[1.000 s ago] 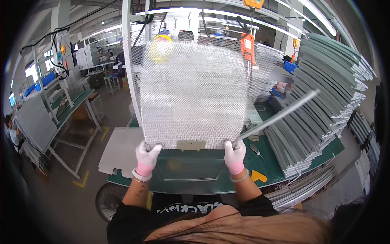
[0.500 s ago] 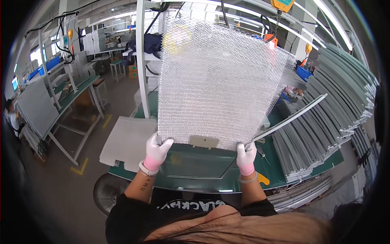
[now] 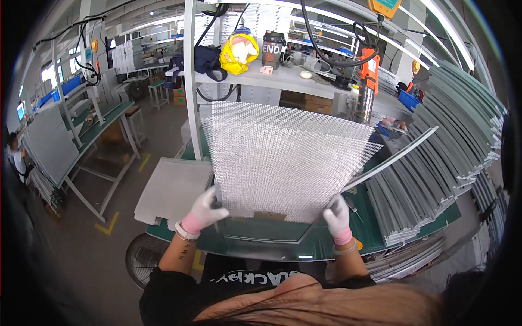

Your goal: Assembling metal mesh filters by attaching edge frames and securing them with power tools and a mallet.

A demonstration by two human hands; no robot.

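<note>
A silvery expanded-metal mesh sheet (image 3: pixel 288 157) slants over the green worktable (image 3: pixel 212 247), its far edge raised. My left hand (image 3: pixel 202 213), in a white glove with a pink cuff, holds the near left corner, thumb spread along the near edge. At the near right corner, my gloved right hand (image 3: pixel 337 216) grips the side, fingers bent. A small beige plate (image 3: pixel 270 216) sits at the middle of the mesh's near edge. Below the mesh, a thin metal frame (image 3: pixel 266 240) lies on the table. A long metal strip (image 3: pixel 394 156) slants up beside my right hand.
Grey flat panels (image 3: pixel 173 187) are stacked at the left. Long metal profiles (image 3: pixel 429 174) pile up at the right, near a screwdriver (image 3: pixel 353 207). Behind, a shelf (image 3: pixel 261 80) carries a yellow bag (image 3: pixel 239 53) and a dark cup (image 3: pixel 273 49). An orange power tool (image 3: pixel 368 76) hangs there.
The mesh sheet has come down from nearly upright to a lower slant, uncovering the shelf behind. My left hand has turned and moved slightly left; my right hand has shifted slightly right and down.
</note>
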